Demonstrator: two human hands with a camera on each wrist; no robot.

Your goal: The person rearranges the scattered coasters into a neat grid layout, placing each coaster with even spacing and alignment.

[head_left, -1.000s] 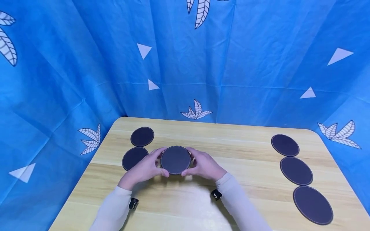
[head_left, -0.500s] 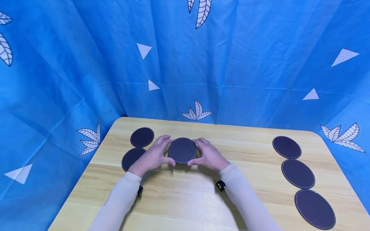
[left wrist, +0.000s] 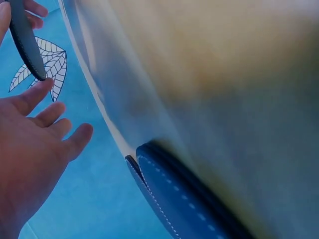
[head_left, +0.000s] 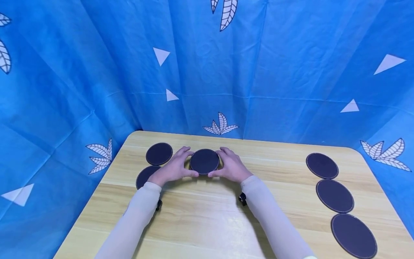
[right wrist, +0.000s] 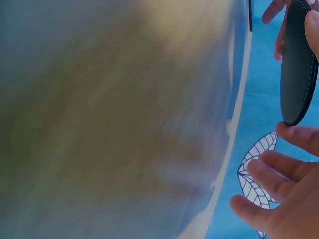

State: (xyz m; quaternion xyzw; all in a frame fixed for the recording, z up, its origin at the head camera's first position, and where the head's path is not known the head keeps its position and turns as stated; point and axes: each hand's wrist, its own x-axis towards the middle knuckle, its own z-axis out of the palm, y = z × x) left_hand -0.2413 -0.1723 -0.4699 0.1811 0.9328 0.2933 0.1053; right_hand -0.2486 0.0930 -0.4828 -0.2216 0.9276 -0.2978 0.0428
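A round dark coaster (head_left: 204, 162) with a stitched edge is held between both hands near the back middle of the table. My left hand (head_left: 173, 168) pinches its left edge between thumb and index finger; the other fingers spread out free in the left wrist view. On the opposite edge, my right hand (head_left: 232, 168) pinches it the same way. The right wrist view shows the coaster (right wrist: 297, 67) edge-on, raised over the table with the index fingertip at its rim. Beside my left hand lie two more coasters, the rear one (head_left: 159, 154) whole, the front one (head_left: 146, 176) partly covered by the hand.
On the right of the wooden table (head_left: 200, 223), three dark coasters lie in a slanting row: a rear one (head_left: 322, 166), a middle one (head_left: 335, 196) and a larger-looking front one (head_left: 354, 235). A blue patterned curtain (head_left: 207, 72) hangs behind the table's back edge.
Both hands have carried the coaster farther from me, toward the table's back edge, and slightly right. The coasters on the table stay where they were.
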